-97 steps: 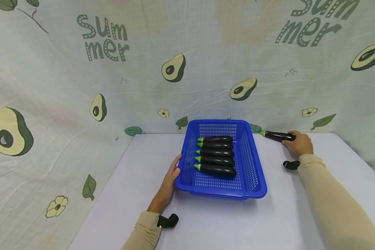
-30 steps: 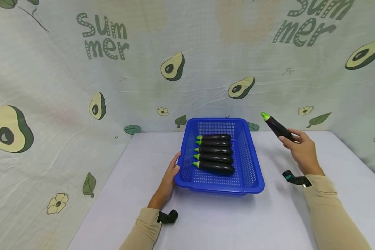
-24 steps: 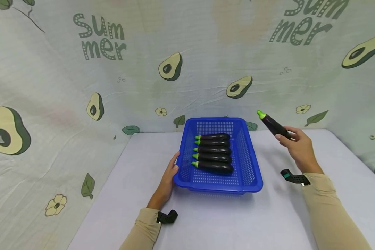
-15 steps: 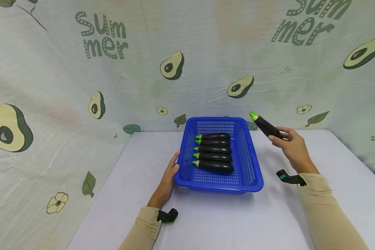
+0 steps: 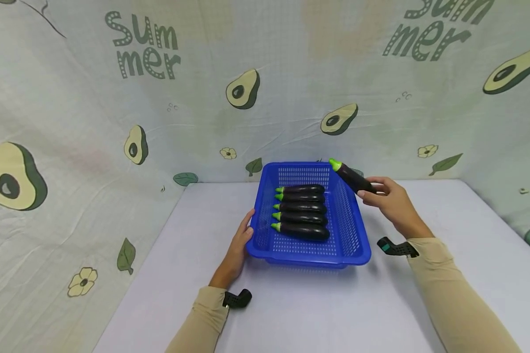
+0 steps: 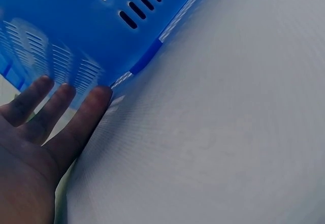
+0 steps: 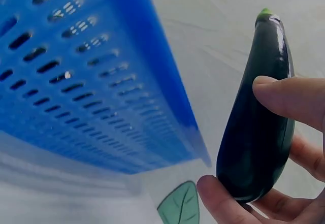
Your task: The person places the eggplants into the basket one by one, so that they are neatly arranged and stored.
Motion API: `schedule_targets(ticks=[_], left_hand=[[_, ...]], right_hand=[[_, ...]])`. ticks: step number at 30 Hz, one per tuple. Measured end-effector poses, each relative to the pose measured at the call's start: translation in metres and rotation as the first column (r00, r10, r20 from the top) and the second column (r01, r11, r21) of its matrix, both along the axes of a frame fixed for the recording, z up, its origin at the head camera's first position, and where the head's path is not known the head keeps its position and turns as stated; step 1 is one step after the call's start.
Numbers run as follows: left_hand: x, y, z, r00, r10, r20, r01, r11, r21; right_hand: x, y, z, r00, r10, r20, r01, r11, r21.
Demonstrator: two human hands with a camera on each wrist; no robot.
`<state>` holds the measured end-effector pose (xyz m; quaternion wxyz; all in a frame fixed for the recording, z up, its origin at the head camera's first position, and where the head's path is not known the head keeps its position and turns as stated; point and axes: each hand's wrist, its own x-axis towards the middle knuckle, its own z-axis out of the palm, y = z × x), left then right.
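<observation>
My right hand (image 5: pixel 393 203) holds an eggplant (image 5: pixel 355 179) by its thick end, raised at the basket's right rim, its green stem pointing up and left. In the right wrist view, thumb and fingers pinch the dark, glossy eggplant (image 7: pixel 259 112) beside the basket's outer wall (image 7: pixel 86 82). Several more eggplants (image 5: pixel 302 231) lie in a row inside the blue plastic basket (image 5: pixel 353 260), stems to the left. My left hand (image 5: pixel 236 250) rests against the basket's left side. In the left wrist view, fairly straight fingers (image 6: pixel 86 112) touch its slotted wall (image 6: pixel 101 36).
The basket stands on a white-covered table (image 5: pixel 190 245). A cloth backdrop (image 5: pixel 282 88) printed with avocados, leaves and lettering hangs behind and at the sides. Each wrist wears a black camera strap, such as the right strap (image 5: pixel 397 247).
My right hand has lifted the eggplant from the table's back right and carried it left to the basket's right rim. The left hand stays at the basket's left side.
</observation>
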<state>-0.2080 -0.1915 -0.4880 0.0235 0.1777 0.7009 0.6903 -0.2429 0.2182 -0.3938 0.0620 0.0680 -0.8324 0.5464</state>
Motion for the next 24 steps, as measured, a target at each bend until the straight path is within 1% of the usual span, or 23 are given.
schedule_targets(ticks=[4, 6, 10, 12, 15, 17, 19, 22, 24], left_hand=[[0.001, 0.000, 0.000, 1.000, -0.011, -0.001, 0.011, 1.000, 0.019], [0.001, 0.000, 0.000, 1.000, -0.009, 0.001, 0.009, 1.000, 0.013], [0.000, 0.001, 0.001, 1.000, -0.007, -0.005, 0.007, 1.000, 0.012], [0.000, 0.001, 0.000, 1.000, -0.004, -0.006, 0.004, 1.000, 0.008], [0.000, 0.001, -0.001, 1.000, -0.005, -0.001, 0.005, 1.000, 0.007], [0.001, 0.001, -0.002, 1.000, -0.005, 0.002, 0.005, 1.000, 0.001], [0.002, 0.000, -0.002, 1.000, -0.008, 0.001, 0.008, 1.000, 0.008], [0.002, 0.000, -0.001, 1.000, -0.002, 0.000, 0.002, 1.000, 0.002], [0.000, 0.000, -0.001, 1.000, -0.003, -0.004, 0.004, 1.000, 0.009]], right_hand=[[0.000, -0.008, 0.008, 0.999, 0.046, 0.007, -0.046, 0.998, 0.033], [-0.002, -0.011, 0.011, 0.998, 0.056, -0.013, -0.055, 0.997, 0.046], [-0.007, -0.017, 0.019, 0.995, 0.087, -0.046, -0.085, 0.996, 0.040], [-0.008, -0.020, 0.022, 0.992, 0.121, -0.031, -0.120, 0.992, 0.047], [-0.010, -0.023, 0.026, 0.982, 0.187, 0.010, -0.187, 0.978, 0.095], [-0.010, -0.026, 0.028, 0.972, 0.231, 0.038, -0.234, 0.962, 0.139], [-0.012, -0.028, 0.029, 0.962, 0.268, 0.054, -0.274, 0.948, 0.162], [-0.015, -0.031, 0.031, 0.951, 0.303, 0.060, -0.308, 0.935, 0.177], [-0.016, -0.032, 0.033, 0.944, 0.324, 0.069, -0.331, 0.929, 0.163]])
